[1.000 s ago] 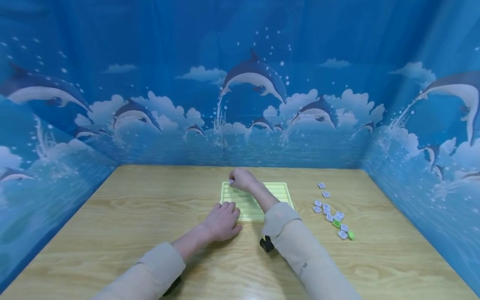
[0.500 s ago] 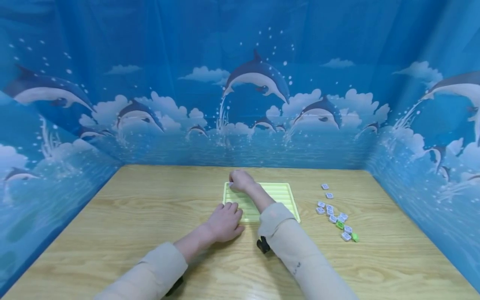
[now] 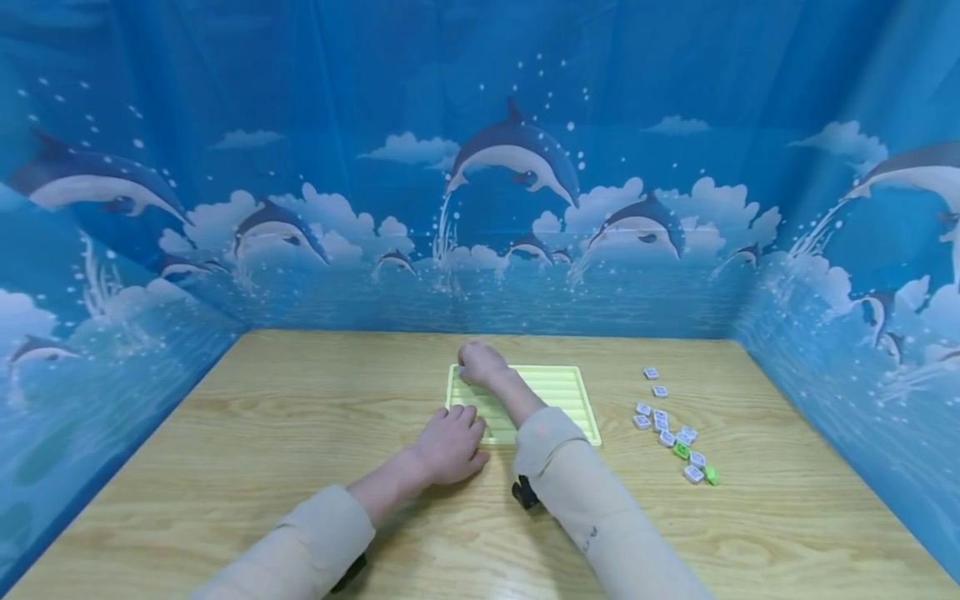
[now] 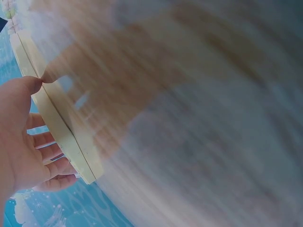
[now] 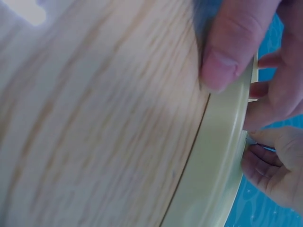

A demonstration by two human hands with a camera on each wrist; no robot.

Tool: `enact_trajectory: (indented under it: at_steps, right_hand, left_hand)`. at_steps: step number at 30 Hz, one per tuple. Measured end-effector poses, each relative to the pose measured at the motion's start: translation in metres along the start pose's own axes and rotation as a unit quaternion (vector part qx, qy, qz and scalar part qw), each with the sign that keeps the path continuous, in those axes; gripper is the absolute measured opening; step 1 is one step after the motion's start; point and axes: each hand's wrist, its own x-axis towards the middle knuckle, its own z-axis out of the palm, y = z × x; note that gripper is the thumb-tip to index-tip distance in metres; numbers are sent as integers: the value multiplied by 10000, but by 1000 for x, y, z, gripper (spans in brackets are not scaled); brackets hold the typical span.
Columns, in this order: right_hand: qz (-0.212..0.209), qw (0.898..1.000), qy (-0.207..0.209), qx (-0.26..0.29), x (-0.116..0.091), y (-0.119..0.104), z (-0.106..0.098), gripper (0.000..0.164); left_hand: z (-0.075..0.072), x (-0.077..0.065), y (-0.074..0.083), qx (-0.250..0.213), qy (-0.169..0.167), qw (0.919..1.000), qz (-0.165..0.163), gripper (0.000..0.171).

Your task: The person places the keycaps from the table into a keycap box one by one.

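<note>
A pale yellow tray (image 3: 555, 383) with ridged rows lies near the middle of the table. My left hand (image 3: 448, 446) rests on its near left corner; in the left wrist view the thumb (image 4: 33, 83) touches the near edge and the fingers (image 4: 45, 139) reach past it. Across the tray, my right hand (image 3: 482, 364) pinches a small white tile (image 3: 462, 370) at the far left corner, the tile mostly hidden by the fingers. In the right wrist view, the right hand (image 5: 277, 163) shows beyond the tray wall (image 5: 222, 137).
To the right of the tray lie several loose white tiles (image 3: 661, 421) with printed faces. Among them, two tiles show green, one green tile (image 3: 681, 450) in the group and another green tile (image 3: 711, 476) at its near end. A dolphin-print curtain (image 3: 480, 283) borders the wooden table (image 3: 315, 392).
The view has shifted slightly, so the tray and loose tiles appear a little further right. The right hand keeps its pinch at the tray's far left corner; the left hand stays on the near corner.
</note>
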Motion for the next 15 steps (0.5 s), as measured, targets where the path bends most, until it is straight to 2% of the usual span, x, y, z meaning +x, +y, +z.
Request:
enact_trajectory:
  at_steps: [6, 9, 15]
  right_hand:
    - [-93, 9996, -19, -269, 1, -2, 3, 7]
    - [-134, 9998, 10, -171, 0, -4, 4, 5]
    - [-206, 9997, -11, -134, -1, -6, 3, 11]
  left_hand:
    - [0, -1, 0, -63, 57, 10000, 27, 42]
    - [1, -1, 0, -82, 63, 9999, 32, 40]
    - [0, -1, -1, -51, 30, 10000, 19, 42]
